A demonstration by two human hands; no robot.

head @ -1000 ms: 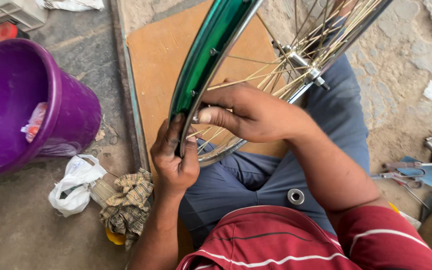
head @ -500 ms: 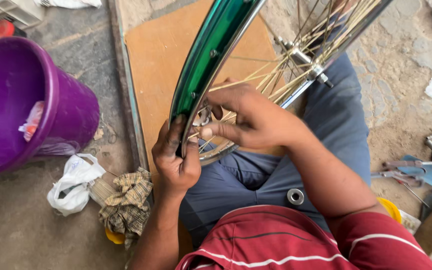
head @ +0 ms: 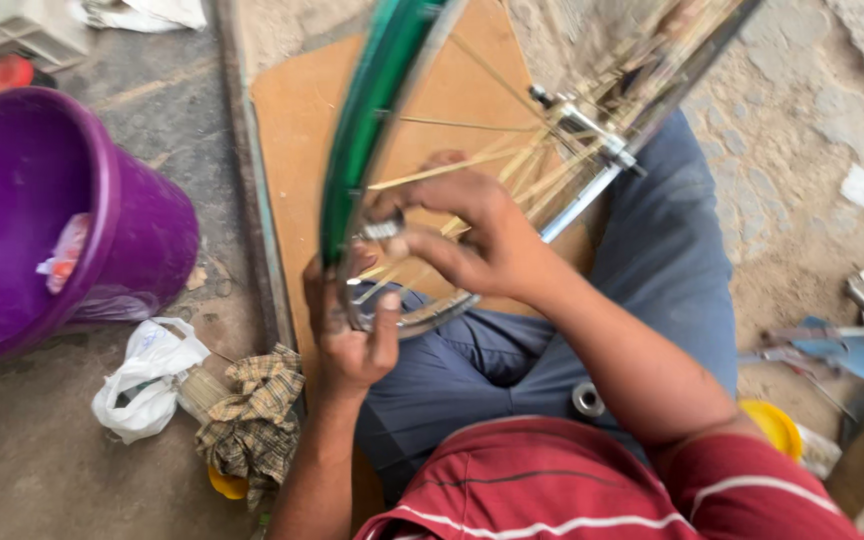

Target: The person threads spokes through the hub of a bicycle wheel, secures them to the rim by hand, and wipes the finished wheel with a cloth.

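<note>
A bicycle wheel with a green rim [head: 367, 110], thin spokes and a metal hub [head: 587, 130] stands upright over my lap. My left hand [head: 347, 330] grips the lower part of the rim, fingers wrapped around it. My right hand [head: 472, 235] reaches through the spokes and pinches a small metal tool [head: 382, 230] against the inside of the rim, just above the left hand. The image is blurred, so the tool's exact kind cannot be made out.
A purple bucket [head: 132, 230] with scraps inside stands at the left. A white plastic bag [head: 147, 385] and a checked rag [head: 252, 410] lie by my left knee. An orange board [head: 462, 90] lies under the wheel. Tools [head: 842, 345] lie at the right, a yellow lid [head: 777, 425] nearer.
The view has shifted and blurred. My right hand has slid a little up the rim with the small tool, and the wheel has tilted slightly. The left hand keeps its grip.
</note>
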